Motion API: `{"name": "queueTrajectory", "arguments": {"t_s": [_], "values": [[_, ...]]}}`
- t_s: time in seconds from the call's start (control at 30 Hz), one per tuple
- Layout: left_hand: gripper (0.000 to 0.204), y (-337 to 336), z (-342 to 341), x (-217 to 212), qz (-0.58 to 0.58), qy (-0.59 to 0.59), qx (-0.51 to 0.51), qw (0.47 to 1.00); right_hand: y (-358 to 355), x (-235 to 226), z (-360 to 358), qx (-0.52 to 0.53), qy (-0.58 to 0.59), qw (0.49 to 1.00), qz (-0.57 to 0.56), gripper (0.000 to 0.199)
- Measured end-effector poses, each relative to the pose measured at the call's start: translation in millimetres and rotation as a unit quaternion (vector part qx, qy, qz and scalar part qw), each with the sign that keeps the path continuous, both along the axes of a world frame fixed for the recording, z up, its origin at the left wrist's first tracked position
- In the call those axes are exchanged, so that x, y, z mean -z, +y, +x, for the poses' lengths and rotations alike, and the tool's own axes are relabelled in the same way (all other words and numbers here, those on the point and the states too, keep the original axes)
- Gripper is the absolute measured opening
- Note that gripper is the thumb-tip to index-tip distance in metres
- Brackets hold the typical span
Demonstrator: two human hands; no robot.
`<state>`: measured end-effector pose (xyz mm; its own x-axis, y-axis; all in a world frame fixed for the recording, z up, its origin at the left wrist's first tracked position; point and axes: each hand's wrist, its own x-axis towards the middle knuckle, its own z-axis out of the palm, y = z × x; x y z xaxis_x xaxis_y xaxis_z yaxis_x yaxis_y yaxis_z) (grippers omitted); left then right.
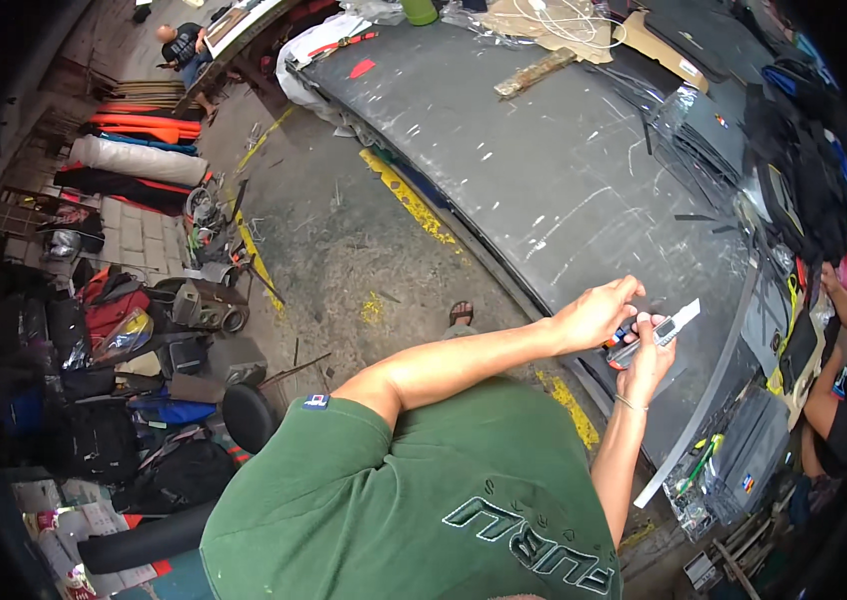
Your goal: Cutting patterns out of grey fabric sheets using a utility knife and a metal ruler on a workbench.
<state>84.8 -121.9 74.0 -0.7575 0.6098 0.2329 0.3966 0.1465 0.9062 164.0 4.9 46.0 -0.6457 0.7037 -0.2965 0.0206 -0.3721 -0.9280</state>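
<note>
My right hand (pixel 650 362) is wrapped round a utility knife (pixel 666 328) with a grey and orange handle. Its pale blade points up and to the right, above the dark worktable (pixel 504 140). Just left of the knife is my left hand (pixel 599 314), its fingers curled in close to the handle. Whatever those fingers may hold is too small to make out. Both hands are over the table's near edge. To their right, a long grey strip (pixel 701 408) curves across the tabletop.
Flat dark pieces (pixel 709 135) and black bags (pixel 794 170) crowd the table's right side. A wooden piece (pixel 535 74) and cardboard (pixel 554 25) lie at the far end. At right another person's arm (pixel 824 400) shows. Fabric rolls (pixel 134 160) and piled bags (pixel 94 430) stand at left.
</note>
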Motion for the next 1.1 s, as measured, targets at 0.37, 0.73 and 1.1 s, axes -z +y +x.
{"name": "queueTrajectory", "arguments": {"t_s": [0.37, 0.73, 1.1], "values": [[0.033, -148.3, -189.2, 49.8, -0.082, -0.194, -0.035, 0.977, -75.3, -26.2, -69.4, 0.071, 0.041, 0.994, -0.079, 0.024], [0.027, -198.1, -323.5, 54.5, -0.143, -0.233, 0.073, 0.959, -126.3, -5.2, -33.4, 0.053, -0.232, 0.970, 0.049, 0.022], [0.023, -36.3, -352.1, 17.0, -0.247, 0.311, 0.240, 0.886, -36.6, -0.4, -183.9, -0.018, -0.293, 0.862, 0.413, 0.034]]}}
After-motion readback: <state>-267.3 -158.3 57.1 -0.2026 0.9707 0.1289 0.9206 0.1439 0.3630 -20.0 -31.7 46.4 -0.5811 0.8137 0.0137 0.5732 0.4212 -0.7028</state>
